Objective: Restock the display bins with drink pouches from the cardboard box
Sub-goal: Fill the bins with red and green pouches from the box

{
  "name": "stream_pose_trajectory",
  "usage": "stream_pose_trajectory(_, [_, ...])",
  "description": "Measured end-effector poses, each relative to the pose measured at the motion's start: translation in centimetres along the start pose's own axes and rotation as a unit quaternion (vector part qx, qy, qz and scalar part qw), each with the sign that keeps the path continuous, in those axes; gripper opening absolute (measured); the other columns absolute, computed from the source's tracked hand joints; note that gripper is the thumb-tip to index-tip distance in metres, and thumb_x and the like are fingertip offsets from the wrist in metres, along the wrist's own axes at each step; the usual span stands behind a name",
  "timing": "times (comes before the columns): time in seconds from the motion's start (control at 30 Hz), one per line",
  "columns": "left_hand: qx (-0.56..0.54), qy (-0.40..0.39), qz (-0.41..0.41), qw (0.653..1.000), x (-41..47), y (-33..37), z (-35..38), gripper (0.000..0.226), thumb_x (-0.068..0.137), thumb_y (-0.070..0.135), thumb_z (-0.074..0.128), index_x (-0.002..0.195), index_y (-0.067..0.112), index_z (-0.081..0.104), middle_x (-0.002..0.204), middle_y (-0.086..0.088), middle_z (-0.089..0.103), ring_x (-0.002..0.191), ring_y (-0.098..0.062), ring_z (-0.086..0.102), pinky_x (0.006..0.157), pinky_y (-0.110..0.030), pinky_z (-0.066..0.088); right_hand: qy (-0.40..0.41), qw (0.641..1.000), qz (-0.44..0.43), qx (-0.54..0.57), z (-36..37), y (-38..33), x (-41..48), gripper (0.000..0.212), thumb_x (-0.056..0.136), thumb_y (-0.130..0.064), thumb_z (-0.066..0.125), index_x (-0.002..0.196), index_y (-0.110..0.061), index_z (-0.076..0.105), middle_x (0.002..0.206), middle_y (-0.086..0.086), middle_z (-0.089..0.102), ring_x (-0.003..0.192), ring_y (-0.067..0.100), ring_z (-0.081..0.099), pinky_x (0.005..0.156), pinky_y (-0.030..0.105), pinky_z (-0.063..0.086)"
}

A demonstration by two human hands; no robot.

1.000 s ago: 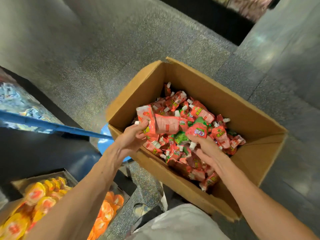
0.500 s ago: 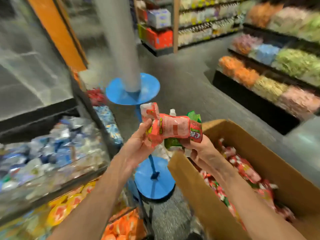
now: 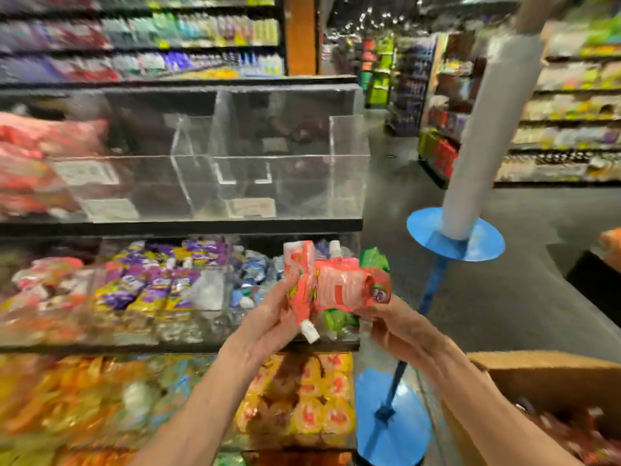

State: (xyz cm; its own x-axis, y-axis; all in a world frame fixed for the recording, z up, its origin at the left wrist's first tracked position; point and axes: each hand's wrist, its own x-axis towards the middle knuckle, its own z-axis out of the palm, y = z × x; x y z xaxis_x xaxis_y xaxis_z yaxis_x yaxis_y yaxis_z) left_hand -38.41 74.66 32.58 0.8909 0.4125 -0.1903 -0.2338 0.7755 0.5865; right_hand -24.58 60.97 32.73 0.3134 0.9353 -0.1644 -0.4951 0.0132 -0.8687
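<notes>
A bundle of red and green drink pouches (image 3: 336,285) with white caps is held between both hands in front of the shelves. My left hand (image 3: 268,322) grips its left end, and my right hand (image 3: 391,326) grips its right end from below. Above the bundle stand clear acrylic display bins (image 3: 279,169) on the top shelf; the two right ones look nearly bare. The cardboard box (image 3: 544,375) with more red pouches sits at the lower right, partly out of frame.
The middle shelf holds bins of purple and blue pouches (image 3: 151,284), the lower shelf orange and yellow packs (image 3: 312,408). Pink packs (image 3: 40,163) fill the top left bin. A grey pole with blue discs (image 3: 457,237) stands to the right. Store shelves line the aisle beyond.
My view has swung up from the box on the floor to the shelves. Both hands lifted the bundle of pouches out of the box and carried it left toward the bins.
</notes>
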Motion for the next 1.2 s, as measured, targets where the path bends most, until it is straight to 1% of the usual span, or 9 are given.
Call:
stream_pose_trajectory(0.07, [-0.005,0.003,0.03,1.0,-1.3,2.0,-0.4,0.066,0.024,0.019,0.104,0.083,0.002,0.078,0.085,-0.014,0.076,0.077,-0.021,0.074,0.069,-0.038,0.062,-0.025,1.0,0.008,0.01,2.1,-0.4,1.1,0.012,0.074,0.007,0.064,0.075,-0.002,0.073,0.055,0.007,0.064,0.046,0.015,0.061,0.051,0.027,0.055])
stream_pose_trajectory(0.17, [0.011,0.007,0.058,0.998,-2.5,4.5,0.0,0.064,0.021,0.016,0.104,0.077,0.001,0.078,0.079,-0.013,0.076,0.07,-0.019,0.074,0.062,-0.033,0.061,-0.054,0.998,0.017,-0.009,4.0,-1.1,2.8,0.021,0.071,0.005,0.067,0.056,-0.008,0.072,0.062,0.013,0.065,0.059,0.027,0.065,0.053,0.03,0.054])
stream_pose_trajectory(0.37, [0.046,0.079,0.168,0.982,-7.5,11.3,-2.4,0.065,0.026,0.025,0.104,0.082,0.003,0.079,0.086,-0.013,0.076,0.075,-0.019,0.074,0.065,-0.03,0.06,-0.12,0.991,0.063,-0.006,9.8,-1.9,8.7,0.063,0.066,-0.014,0.079,0.123,0.006,0.062,0.109,0.026,0.07,0.088,0.035,0.071,0.072,0.046,0.062])
stream_pose_trajectory(0.47, [0.044,0.158,0.221,0.961,-11.3,14.2,-4.5,0.056,0.03,0.028,0.102,0.077,0.006,0.079,0.081,-0.012,0.075,0.068,-0.019,0.073,0.058,-0.03,0.059,-0.194,0.978,0.071,0.006,13.1,-1.4,11.5,0.086,0.044,-0.023,0.1,0.119,0.002,0.067,0.123,0.025,0.065,0.102,0.033,0.068,0.086,0.045,0.057])
stream_pose_trajectory(0.63, [0.054,0.265,0.266,0.926,-17.0,18.5,-7.7,0.024,0.071,0.033,0.067,0.073,0.013,0.08,0.08,-0.007,0.075,0.068,-0.017,0.071,0.064,-0.03,0.059,-0.274,0.957,0.092,0.023,20.0,1.0,14.2,0.068,0.025,-0.023,0.103,0.087,-0.007,0.08,0.094,0.016,0.075,0.08,0.026,0.074,0.074,0.042,0.062])
stream_pose_trajectory(0.7, [0.036,0.297,0.282,0.912,-18.7,20.4,-9.3,0.032,0.073,0.033,0.066,0.096,0.013,0.076,0.093,-0.007,0.073,0.076,-0.018,0.069,0.068,-0.029,0.058,-0.283,0.953,0.106,0.021,23.0,2.0,15.1,0.076,0.022,-0.021,0.103,0.092,-0.004,0.079,0.096,0.019,0.075,0.08,0.029,0.075,0.07,0.041,0.062])
stream_pose_trajectory(0.77, [0.037,0.31,0.285,0.906,-20.1,22.5,-10.9,0.052,0.072,0.033,0.068,0.12,0.013,0.065,0.108,-0.012,0.068,0.083,-0.021,0.066,0.066,-0.03,0.059,-0.283,0.951,0.118,0.022,26.0,2.9,16.0,0.082,0.021,-0.019,0.103,0.097,-0.001,0.076,0.1,0.02,0.074,0.083,0.03,0.074,0.073,0.043,0.062])
stream_pose_trajectory(1.07, [0.204,0.308,0.281,0.886,-22.9,34.6,-18.1,0.027,0.094,0.029,0.058,0.114,0.013,0.063,0.093,-0.013,0.065,0.073,-0.022,0.063,0.06,-0.031,0.053,-0.281,0.947,0.122,0.097,38.7,7.8,19.9,0.081,0.034,-0.008,0.102,0.108,0.008,0.072,0.123,0.027,0.065,0.104,0.045,0.068,0.075,0.07,0.053])
stream_pose_trajectory(1.2, [0.235,0.291,0.286,0.882,-23.7,39.0,-20.8,0.022,0.095,0.019,0.061,0.116,0.013,0.062,0.095,-0.012,0.071,0.081,-0.022,0.065,0.073,-0.035,0.053,-0.269,0.952,0.104,0.1,44.5,9.9,20.5,0.075,0.022,-0.012,0.103,0.092,0.003,0.078,0.107,0.023,0.072,0.09,0.037,0.073,0.069,0.06,0.059])
